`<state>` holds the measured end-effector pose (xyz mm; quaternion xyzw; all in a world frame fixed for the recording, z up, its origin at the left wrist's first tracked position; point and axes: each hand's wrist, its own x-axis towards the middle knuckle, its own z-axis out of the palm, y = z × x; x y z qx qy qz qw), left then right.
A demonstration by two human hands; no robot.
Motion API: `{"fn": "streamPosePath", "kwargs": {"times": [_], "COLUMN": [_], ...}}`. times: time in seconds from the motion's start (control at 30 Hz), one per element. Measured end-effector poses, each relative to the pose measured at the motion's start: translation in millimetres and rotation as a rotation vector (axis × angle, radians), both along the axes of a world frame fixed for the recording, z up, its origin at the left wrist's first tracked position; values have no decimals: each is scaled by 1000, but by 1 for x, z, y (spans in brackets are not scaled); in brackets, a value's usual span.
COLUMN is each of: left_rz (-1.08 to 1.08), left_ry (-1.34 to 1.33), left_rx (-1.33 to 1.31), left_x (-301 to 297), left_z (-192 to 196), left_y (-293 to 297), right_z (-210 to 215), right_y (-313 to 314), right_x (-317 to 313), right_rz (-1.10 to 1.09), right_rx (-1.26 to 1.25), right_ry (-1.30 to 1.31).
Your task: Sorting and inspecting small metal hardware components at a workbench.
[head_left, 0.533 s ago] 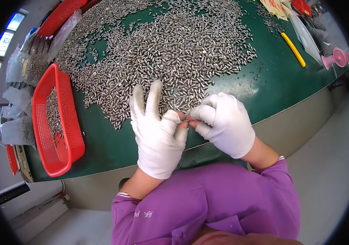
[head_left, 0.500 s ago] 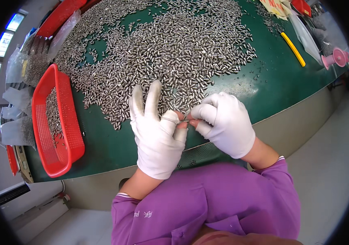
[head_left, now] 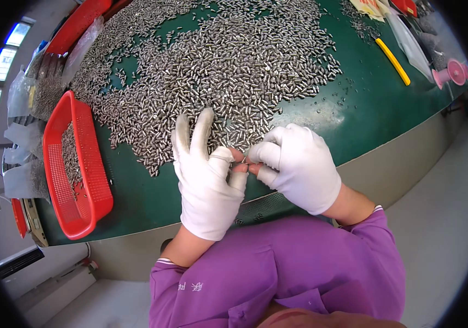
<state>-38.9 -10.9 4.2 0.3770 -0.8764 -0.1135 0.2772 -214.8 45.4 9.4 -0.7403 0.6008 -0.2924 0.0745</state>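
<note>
Where the green tabletop (head_left: 152, 202) curves toward its left edge, a red mesh basket (head_left: 89, 180) lies lengthwise with a thin layer of small metal pins in it. Right of it, at the near edge, the left hand (head_left: 206, 180) in a white glove has index and middle fingers raised and spread, while thumb and the remaining fingertips (head_left: 239, 168) pinch inward. Touching it from the right, the right hand (head_left: 299, 167), also gloved, is curled shut, its thumb and forefinger meeting the left's. Between the two pinches sits a small metal piece (head_left: 243, 160), too tiny to tell its long axis; both hands are equally on it. The big heap of pins (head_left: 217, 71) begins just beyond the fingertips, spreading to the far edge. Toward the right edge lie a yellow stick (head_left: 393, 61) and a pink spool (head_left: 451, 72).
</note>
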Motion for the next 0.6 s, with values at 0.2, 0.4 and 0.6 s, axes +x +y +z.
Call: {"fn": "streamPosePath", "kwargs": {"times": [0.2,0.4,0.6], "left_rz": [13,51,44], "left_ry": [-18,-43,-31], "left_rx": [23,-14,3], "left_x": [1,-5,-9], "left_z": [-2,0,1], "left_y": [0,2,2], "right_z": [2,-3,-5], "right_y": [-4,2,2], "right_x": [1,5,7], "right_rz": [2,-113,-177], "right_rx": [10,-28,-26], "right_ry": [40,27,37]}}
